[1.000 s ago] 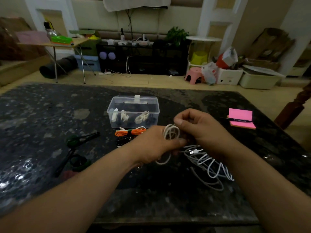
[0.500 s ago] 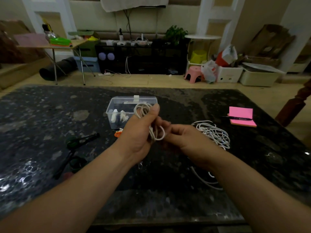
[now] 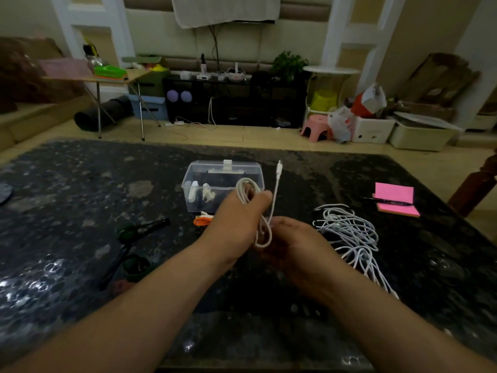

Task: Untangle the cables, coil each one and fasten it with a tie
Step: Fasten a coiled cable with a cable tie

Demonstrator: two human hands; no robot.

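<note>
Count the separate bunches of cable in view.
3: white coil in the left hand; white tangle on the table to its right; orange bundle before the clear box, partly hidden by that hand. More may lie unseen.

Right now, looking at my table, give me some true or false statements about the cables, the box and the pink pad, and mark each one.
1. The left hand grips a short white cable in a small coil. True.
2. The pink sticky-note pad lies left of the clear plastic lidded box. False: it lies to the right of it.
3. A black pen rests on the pink pad. True.
4. The loose tangle of white cables is inside the box. False: it lies on the dark speckled table, right of the right hand.
</note>
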